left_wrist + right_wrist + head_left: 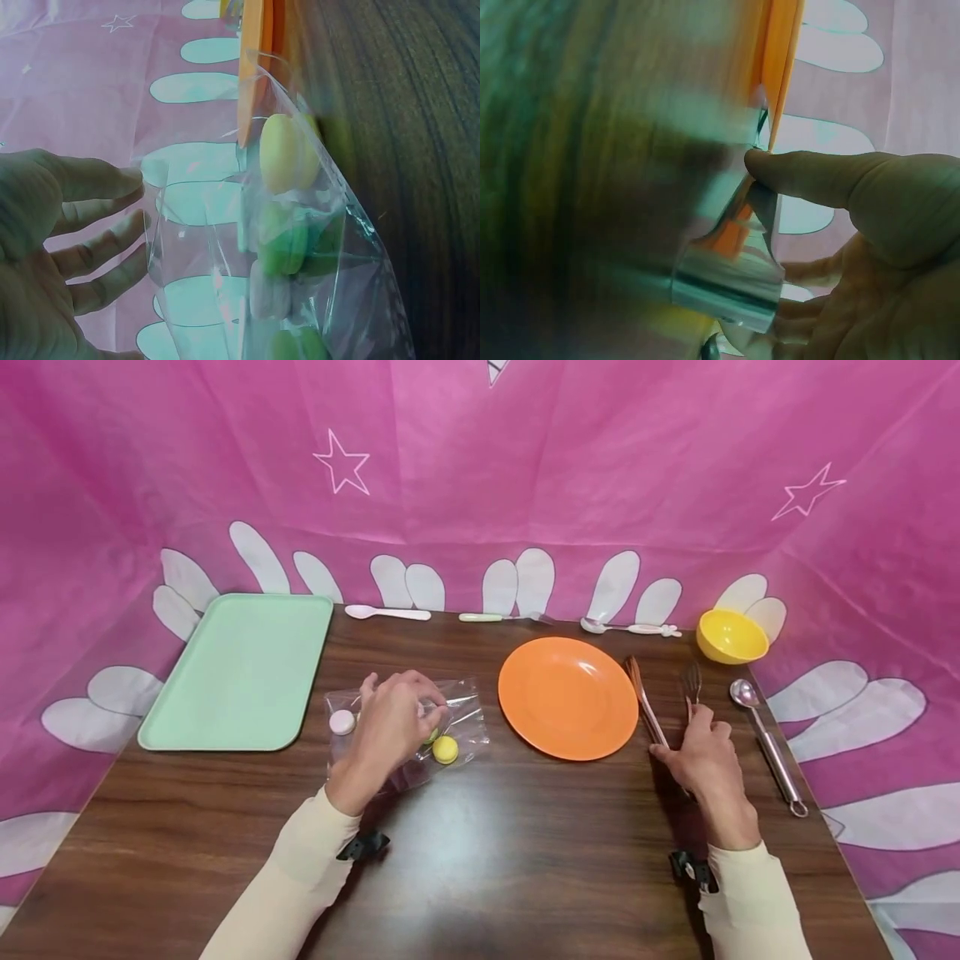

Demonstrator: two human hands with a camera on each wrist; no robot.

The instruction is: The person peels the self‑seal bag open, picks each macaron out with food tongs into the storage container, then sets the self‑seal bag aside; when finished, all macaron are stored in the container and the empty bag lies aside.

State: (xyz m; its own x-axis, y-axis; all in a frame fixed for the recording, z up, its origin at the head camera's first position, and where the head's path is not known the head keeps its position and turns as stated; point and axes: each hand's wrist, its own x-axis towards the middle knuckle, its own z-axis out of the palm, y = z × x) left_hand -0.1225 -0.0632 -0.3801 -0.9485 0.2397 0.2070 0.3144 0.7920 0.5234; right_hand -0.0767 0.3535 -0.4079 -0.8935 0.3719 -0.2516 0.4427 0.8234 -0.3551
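My left hand pinches the upper edge of a clear plastic bag between thumb and fingertips. Inside the bag are several macarons, among them a yellow macaron, a pink macaron and a green macaron; my hand covers part of them in the head view. On the right, my right hand grips metal tongs with the thumb on one arm and the fingers at the other. The tongs' arms spread apart toward the back, and their bent end shows in the right wrist view.
An orange plate lies between my hands. To the left is a green tray. Along the back edge lie a pink spoon, a fork and another spoon. A yellow bowl and a metal scoop are at right.
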